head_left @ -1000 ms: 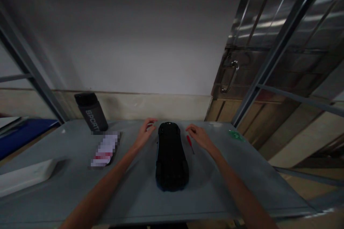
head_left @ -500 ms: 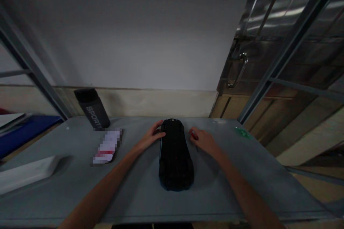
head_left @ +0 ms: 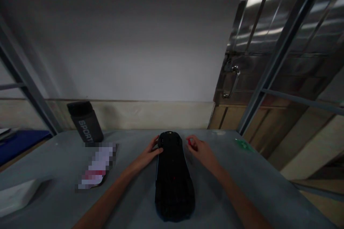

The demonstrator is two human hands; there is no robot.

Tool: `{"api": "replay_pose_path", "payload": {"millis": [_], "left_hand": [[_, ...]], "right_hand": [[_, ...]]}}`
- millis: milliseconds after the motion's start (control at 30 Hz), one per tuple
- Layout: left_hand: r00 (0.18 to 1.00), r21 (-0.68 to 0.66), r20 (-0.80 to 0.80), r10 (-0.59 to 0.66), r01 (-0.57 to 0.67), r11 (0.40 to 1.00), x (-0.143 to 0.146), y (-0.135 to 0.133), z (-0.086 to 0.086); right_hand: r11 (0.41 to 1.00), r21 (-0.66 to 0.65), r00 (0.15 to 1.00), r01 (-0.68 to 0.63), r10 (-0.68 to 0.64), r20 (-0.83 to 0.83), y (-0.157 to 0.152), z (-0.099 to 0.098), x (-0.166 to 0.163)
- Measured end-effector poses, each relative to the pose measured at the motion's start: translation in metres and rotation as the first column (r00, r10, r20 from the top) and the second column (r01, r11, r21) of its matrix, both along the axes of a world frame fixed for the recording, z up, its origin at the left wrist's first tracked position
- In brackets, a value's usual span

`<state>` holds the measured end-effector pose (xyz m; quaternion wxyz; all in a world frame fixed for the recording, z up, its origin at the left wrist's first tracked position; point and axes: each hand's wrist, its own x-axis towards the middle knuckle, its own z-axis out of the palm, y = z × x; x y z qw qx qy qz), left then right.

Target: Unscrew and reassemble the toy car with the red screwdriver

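A toy car (head_left: 174, 175) lies upside down on the grey table, its black underside facing up and a small red spot near its middle. My left hand (head_left: 149, 154) grips the car's far left side, thumb on the edge and fingers along the flank. Just right of the car's far end, my right hand (head_left: 200, 152) pinches a small screwdriver (head_left: 189, 142) by its red handle. The screwdriver is apart from the car, and its thin shaft is hardly visible in the dim light.
A dark bottle marked SPORT (head_left: 85, 123) stands at the back left, with a blurred-out phone-like item (head_left: 98, 164) before it. A white object (head_left: 17, 196) lies at the left edge. Something small and green (head_left: 244, 145) is at the right. Metal posts (head_left: 266, 82) flank the table.
The view has tilted up, so everything sits lower. My right hand has turned the screwdriver, whose shaft showed below the fingers before. My left hand keeps its hold on the car.
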<state>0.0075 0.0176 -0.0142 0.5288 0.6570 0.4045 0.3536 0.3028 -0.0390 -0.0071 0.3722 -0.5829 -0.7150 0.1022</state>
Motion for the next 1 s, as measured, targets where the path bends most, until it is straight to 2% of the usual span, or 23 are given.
{"api": "replay_pose_path", "payload": {"millis": [200,333,467,700,1000], "left_hand": [[0.999,-0.059,0.047,-0.021,0.024,0.998,0.001,-0.005,0.004],[0.999,-0.081,0.026,-0.023,0.025,0.996,0.001,-0.008,0.008],[0.999,-0.066,0.026,-0.029,0.030,0.997,0.002,-0.009,0.009],[1.000,-0.058,-0.008,-0.027,0.027,0.998,0.002,-0.002,0.001],[0.996,-0.022,-0.080,-0.047,0.045,0.999,0.001,-0.002,0.004]], "right_hand": [[0.975,0.194,0.961,0.109,-0.053,-0.273,-0.012,0.021,-0.013],[0.948,0.293,0.932,0.122,-0.008,-0.363,-0.024,0.034,-0.026],[0.935,0.347,0.945,0.070,0.049,-0.323,-0.030,0.033,-0.033],[0.915,0.404,0.966,0.010,0.096,-0.241,-0.033,0.031,-0.031],[0.892,0.449,0.991,-0.062,0.107,-0.076,-0.039,0.035,-0.033]]}}
